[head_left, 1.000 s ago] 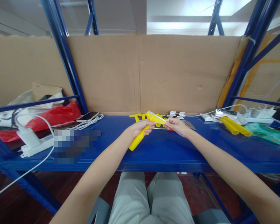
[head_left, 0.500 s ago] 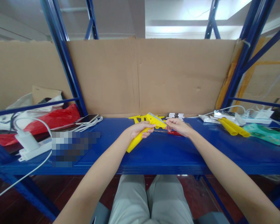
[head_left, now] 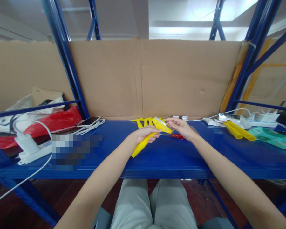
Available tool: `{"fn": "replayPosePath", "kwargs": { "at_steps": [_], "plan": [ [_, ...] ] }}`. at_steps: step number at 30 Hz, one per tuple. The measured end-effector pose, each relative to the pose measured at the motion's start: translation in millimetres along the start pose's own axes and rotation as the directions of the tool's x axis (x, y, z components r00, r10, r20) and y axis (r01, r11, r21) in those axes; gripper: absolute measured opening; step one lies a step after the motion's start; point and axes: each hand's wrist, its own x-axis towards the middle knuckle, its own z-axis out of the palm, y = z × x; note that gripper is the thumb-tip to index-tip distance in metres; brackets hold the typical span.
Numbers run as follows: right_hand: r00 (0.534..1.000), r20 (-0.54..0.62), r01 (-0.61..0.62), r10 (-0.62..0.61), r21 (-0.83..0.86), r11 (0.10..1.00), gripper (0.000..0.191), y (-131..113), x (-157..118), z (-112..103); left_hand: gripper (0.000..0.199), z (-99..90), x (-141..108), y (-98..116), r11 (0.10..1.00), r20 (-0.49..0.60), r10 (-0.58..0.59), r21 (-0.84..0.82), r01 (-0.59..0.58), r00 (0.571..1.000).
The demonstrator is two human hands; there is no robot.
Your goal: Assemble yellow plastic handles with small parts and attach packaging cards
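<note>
My left hand (head_left: 147, 134) is closed around a yellow scraper (head_left: 140, 148), its handle slanting down to the left and its head tilted up to the right. A silver blade (head_left: 159, 121) lies along the upper side of the head. My right hand (head_left: 180, 127) is at the right end of that head, with its bent fingers pinched by the blade; the fingertips partly hide the contact. Behind the scraper, several more yellow scrapers (head_left: 137, 121) lie by the cardboard. A red-handled screwdriver (head_left: 178, 136) rests on the table under my right hand.
Small white packs (head_left: 177, 117) stand at the back, partly behind my right hand. Two yellow tubes (head_left: 239, 130) and a green packet (head_left: 271, 136) lie at right. A white power strip (head_left: 35, 153) and cables (head_left: 91, 126) are at left. A cardboard wall (head_left: 181, 76) closes the back.
My right hand has shifted slightly left and up along the scraper's head, its fingers now higher over the blade. The scraper has moved a little right in my left hand.
</note>
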Motion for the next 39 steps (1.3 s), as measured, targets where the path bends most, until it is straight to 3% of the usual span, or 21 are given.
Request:
{"fn": "replayPosePath", "kwargs": {
  "at_steps": [6,13,29,35,39],
  "plan": [
    [0.999,0.015,0.032,-0.032,-0.009,0.999,0.04,6,2,9,0.022,9.3,2,-1,0.999,-0.018,-0.032,0.021,0.033,0.999],
    [0.995,0.009,0.096,-0.096,-0.014,0.995,0.039,15,6,12,0.024,3.7,7,-6,0.999,0.005,-0.037,0.011,0.037,0.999],
    [0.993,0.033,0.113,-0.111,-0.064,0.992,0.035,18,5,14,0.024,5.6,7,-7,0.995,-0.005,-0.076,0.067,0.077,0.997],
    [0.997,0.034,0.072,-0.07,-0.059,0.996,0.044,13,5,12,0.021,14.3,2,-3,0.993,-0.051,-0.07,0.091,0.074,0.996],
    [0.998,0.01,0.064,-0.064,-0.092,0.994,0.045,14,10,-1,0.016,17.5,1,0,0.992,-0.098,-0.041,0.115,0.052,0.994]
  ]
}}
